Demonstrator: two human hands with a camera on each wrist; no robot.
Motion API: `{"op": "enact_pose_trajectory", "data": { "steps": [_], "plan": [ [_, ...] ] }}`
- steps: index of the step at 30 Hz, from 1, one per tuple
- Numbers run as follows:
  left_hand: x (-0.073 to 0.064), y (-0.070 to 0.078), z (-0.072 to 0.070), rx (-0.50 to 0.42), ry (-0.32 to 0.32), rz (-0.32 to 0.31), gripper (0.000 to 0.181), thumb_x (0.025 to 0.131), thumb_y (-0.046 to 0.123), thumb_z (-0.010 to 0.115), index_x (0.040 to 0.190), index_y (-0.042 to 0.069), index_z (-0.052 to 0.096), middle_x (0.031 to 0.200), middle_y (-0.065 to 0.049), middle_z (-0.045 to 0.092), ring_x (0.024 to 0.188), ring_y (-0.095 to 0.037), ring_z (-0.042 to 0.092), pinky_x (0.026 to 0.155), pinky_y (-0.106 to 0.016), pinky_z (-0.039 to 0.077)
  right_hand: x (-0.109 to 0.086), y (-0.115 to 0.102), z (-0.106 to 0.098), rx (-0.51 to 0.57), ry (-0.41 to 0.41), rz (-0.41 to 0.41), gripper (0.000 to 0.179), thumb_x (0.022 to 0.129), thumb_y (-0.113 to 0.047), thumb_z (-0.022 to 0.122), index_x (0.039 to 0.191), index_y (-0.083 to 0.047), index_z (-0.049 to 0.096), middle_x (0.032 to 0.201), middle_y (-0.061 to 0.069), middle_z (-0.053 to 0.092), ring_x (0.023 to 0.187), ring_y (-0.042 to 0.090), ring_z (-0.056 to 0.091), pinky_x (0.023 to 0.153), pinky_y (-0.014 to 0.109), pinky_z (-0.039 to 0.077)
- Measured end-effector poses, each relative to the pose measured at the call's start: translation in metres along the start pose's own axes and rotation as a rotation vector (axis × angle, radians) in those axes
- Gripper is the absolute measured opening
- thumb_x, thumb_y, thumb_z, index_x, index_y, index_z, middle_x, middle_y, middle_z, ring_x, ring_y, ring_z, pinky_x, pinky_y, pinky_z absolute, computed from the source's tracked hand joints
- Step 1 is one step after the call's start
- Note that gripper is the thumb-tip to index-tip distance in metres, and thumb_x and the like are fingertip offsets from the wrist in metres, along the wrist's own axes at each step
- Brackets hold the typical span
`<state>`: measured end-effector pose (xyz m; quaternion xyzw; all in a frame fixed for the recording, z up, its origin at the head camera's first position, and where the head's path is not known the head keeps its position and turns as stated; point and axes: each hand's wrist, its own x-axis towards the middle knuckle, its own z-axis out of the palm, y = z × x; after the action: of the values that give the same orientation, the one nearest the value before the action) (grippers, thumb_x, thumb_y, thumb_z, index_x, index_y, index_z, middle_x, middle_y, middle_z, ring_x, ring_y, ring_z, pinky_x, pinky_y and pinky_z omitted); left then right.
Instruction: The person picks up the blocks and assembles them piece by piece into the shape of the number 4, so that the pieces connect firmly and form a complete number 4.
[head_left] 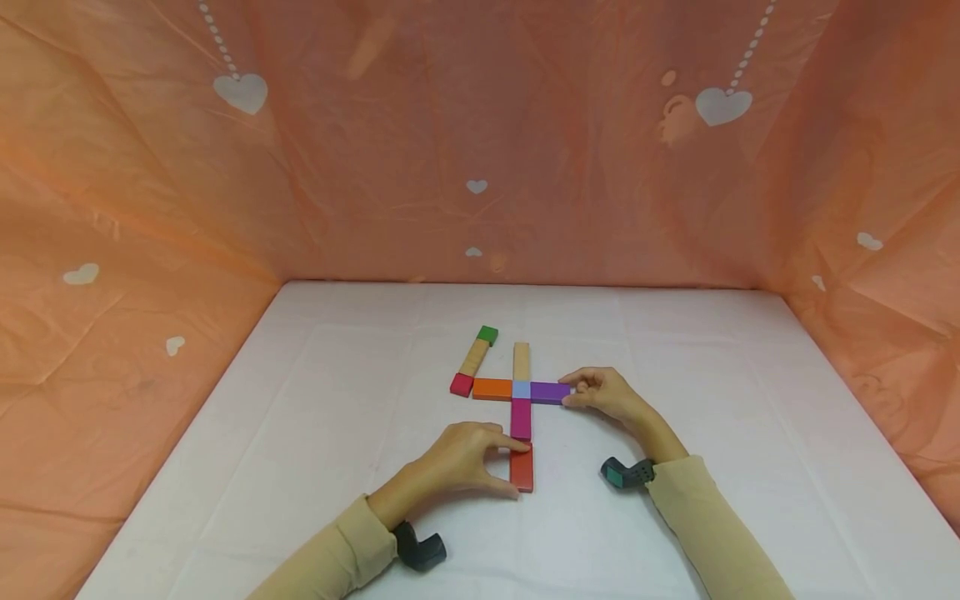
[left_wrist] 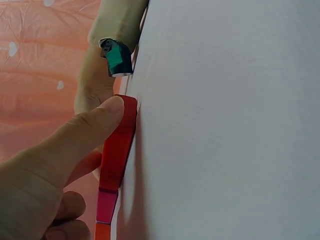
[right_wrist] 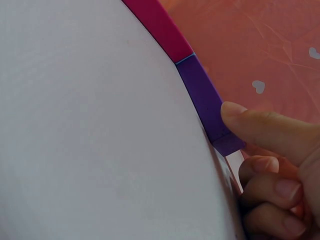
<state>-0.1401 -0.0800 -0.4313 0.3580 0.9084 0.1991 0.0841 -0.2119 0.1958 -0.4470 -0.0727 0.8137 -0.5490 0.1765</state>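
Note:
Coloured blocks lie in a cross on the white table. My left hand (head_left: pixel 467 457) grips the red block (head_left: pixel 521 468) at the near end of the cross, thumb at its near end and a finger near its far end. Beyond it come a magenta block (head_left: pixel 521 418) and a small light blue block (head_left: pixel 521 389). My right hand (head_left: pixel 606 392) pinches the outer end of the purple block (head_left: pixel 550 393), which touches the light blue one; its thumb (right_wrist: pixel 260 127) shows on the block's side. Opposite lies an orange block (head_left: pixel 492 389), and a plain wooden block (head_left: pixel 521 362) points away.
Left of the cross, a slanted row holds a small green block (head_left: pixel 488 335), a wooden block (head_left: pixel 474 357) and a small crimson block (head_left: pixel 461 384). An orange curtain with hearts (head_left: pixel 525 167) walls the table (head_left: pixel 300 375) at the back and sides. Dark devices (head_left: pixel 420 547) sit on both wrists.

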Motion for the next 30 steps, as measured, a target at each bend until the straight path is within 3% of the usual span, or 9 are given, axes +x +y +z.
{"op": "enact_pose_trajectory", "data": {
  "steps": [9,20,30],
  "plan": [
    [-0.0013,0.0020,-0.0006,-0.008,-0.005,-0.026,0.054,0.072,0.050,0.081,0.120,0.031,0.068,0.107,0.006,0.073,0.097,-0.007,0.064,0.085,-0.023,0.051,-0.0018,-0.0005,0.0012,-0.004,0.001,0.000,0.046,0.081,-0.014,0.076,0.120,0.006,0.062,0.066,-0.007,0.041,0.069,0.006,0.040,0.069,0.023,0.037],
    [-0.0017,0.0015,0.0007,-0.030,0.002,-0.017,0.053,0.072,0.048,0.081,0.120,0.031,0.068,0.098,0.007,0.072,0.087,-0.003,0.059,0.078,-0.018,0.047,-0.0035,0.0010,0.0006,0.001,0.001,0.005,0.046,0.081,-0.012,0.075,0.120,0.006,0.062,0.067,-0.007,0.042,0.068,0.006,0.041,0.068,0.022,0.037],
    [-0.0054,0.0038,0.0019,-0.044,-0.018,-0.033,0.055,0.073,0.049,0.080,0.122,0.030,0.067,0.109,0.006,0.073,0.097,-0.007,0.064,0.086,-0.024,0.051,-0.0072,0.0011,0.0030,0.002,-0.013,0.009,0.047,0.081,-0.014,0.075,0.121,0.006,0.061,0.067,-0.006,0.043,0.069,0.007,0.042,0.070,0.022,0.038]
  ]
}}
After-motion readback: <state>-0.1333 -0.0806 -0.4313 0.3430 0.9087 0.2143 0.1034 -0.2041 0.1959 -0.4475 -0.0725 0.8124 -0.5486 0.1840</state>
